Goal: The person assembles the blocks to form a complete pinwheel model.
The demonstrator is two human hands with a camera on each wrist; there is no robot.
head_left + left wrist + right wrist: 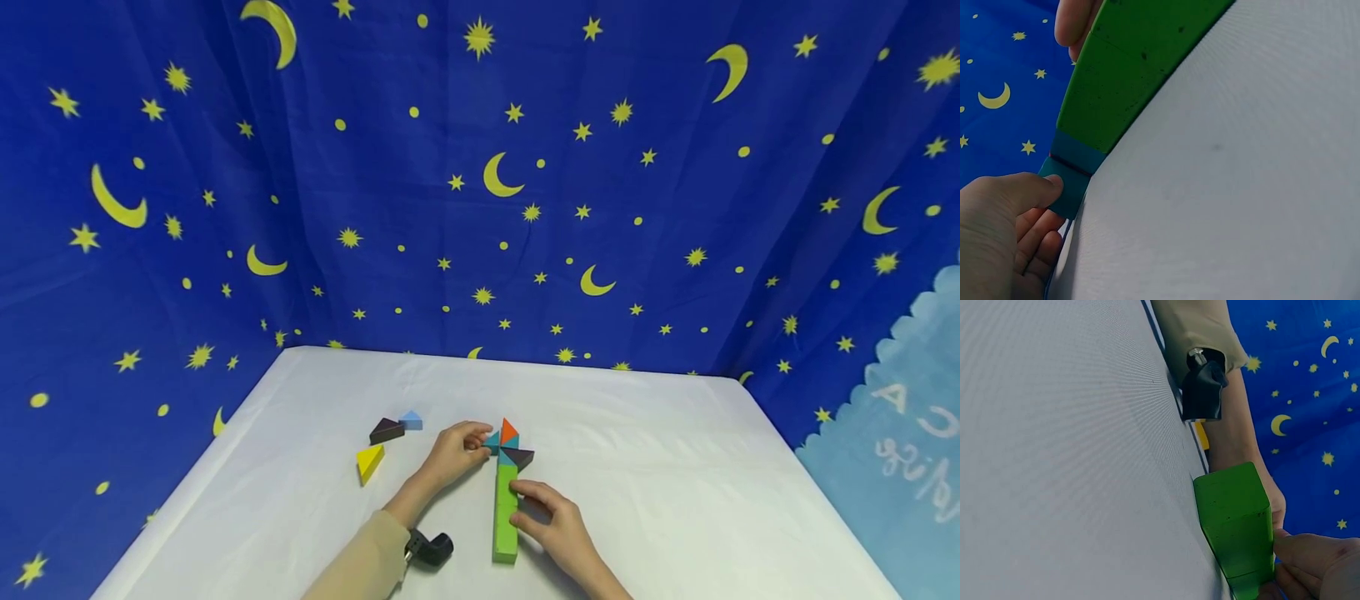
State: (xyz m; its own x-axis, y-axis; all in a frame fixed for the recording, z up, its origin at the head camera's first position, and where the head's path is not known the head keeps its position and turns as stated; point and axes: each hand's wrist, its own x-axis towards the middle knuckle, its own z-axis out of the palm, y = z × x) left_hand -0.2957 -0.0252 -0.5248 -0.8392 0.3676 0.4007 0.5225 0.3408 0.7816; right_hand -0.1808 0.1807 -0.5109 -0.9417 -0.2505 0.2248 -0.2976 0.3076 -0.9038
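Note:
A long green block lies lengthwise on the white table, pointing away from me. Around its far end small triangular blocks meet like a pinwheel: an orange one, a dark one and teal ones. My left hand pinches the left teal triangular block, its thumb on the near face and its other fingers behind. My right hand touches the green block's right side with thumb and index fingertip, both relaxed; in the right wrist view, the block's near end faces the camera.
Left of the hands lie a yellow triangular block, a dark brown one and a light blue one. A black device hangs at the left wrist. A blue star-patterned cloth rises behind the table.

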